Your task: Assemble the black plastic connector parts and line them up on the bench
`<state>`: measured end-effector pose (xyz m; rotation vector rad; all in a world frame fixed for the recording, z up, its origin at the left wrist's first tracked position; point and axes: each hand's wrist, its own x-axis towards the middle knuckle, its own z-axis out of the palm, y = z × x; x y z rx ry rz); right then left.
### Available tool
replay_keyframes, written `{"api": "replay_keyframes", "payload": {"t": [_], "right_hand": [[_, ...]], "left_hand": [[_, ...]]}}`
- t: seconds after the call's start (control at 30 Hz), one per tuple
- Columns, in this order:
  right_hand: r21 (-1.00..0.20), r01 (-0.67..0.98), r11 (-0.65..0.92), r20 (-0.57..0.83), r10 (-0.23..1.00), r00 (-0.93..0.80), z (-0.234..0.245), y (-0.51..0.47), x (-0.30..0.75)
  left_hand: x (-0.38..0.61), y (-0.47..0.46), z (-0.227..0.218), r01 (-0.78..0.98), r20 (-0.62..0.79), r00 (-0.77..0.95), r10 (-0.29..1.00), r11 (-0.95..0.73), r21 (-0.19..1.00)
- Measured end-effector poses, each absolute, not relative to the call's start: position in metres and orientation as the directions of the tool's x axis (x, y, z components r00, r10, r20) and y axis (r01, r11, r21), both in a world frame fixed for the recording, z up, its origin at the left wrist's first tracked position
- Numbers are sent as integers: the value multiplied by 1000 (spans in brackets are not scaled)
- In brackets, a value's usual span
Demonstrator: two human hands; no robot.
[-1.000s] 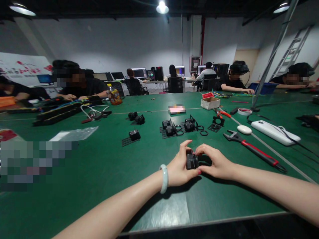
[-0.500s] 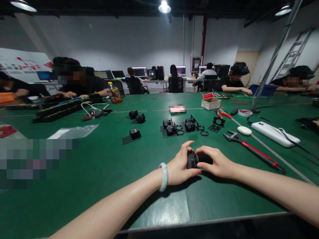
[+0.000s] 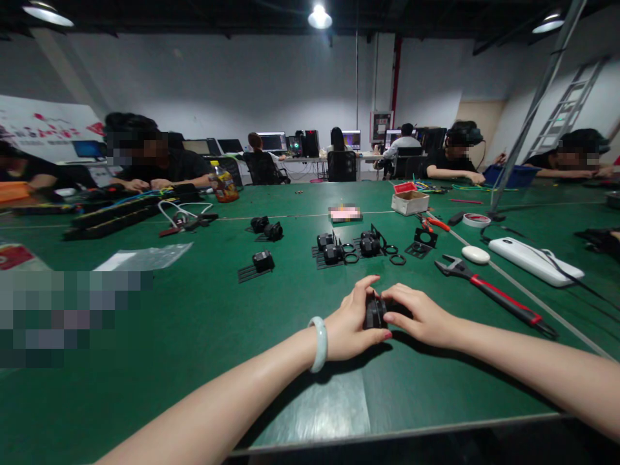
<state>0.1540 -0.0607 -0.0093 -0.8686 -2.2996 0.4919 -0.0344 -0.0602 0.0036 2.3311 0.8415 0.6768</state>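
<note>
A black cable gland (image 3: pixel 374 314) with a thin bracket plate on it is held between both hands, low over the green table. My left hand (image 3: pixel 347 328), a pale bangle at its wrist, wraps round the gland from the left. From the right, the thumb and fingers of my right hand (image 3: pixel 420 318) pinch the gland's other end. Fingers hide part of it. Just beyond lie more black glands on brackets (image 3: pixel 331 253), several black ring nuts (image 3: pixel 397 259) and a loose bracket with a round hole (image 3: pixel 425 237). Further left is another gland on its bracket (image 3: pixel 262 259).
At the right lie an adjustable wrench (image 3: pixel 498 294) with red-black handle, a white oval object (image 3: pixel 476 254), a white power bank-like device (image 3: pixel 533 259) and a tape roll (image 3: pixel 476 220). A small box (image 3: pixel 409 202) and a bottle (image 3: pixel 223 183) stand further back. Other people sit around.
Both hands stay in nearly the same place around the gland, with only slight finger shifts. The parts on the table have not moved.
</note>
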Motion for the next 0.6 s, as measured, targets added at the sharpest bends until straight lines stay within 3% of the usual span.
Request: {"api": "replay_keyframes", "payload": {"t": [0.6], "right_hand": [[-466, 466, 752, 455, 656, -603, -14, -58, 151]], "left_hand": [[-34, -59, 3, 380, 298, 677, 673, -666, 642]]}}
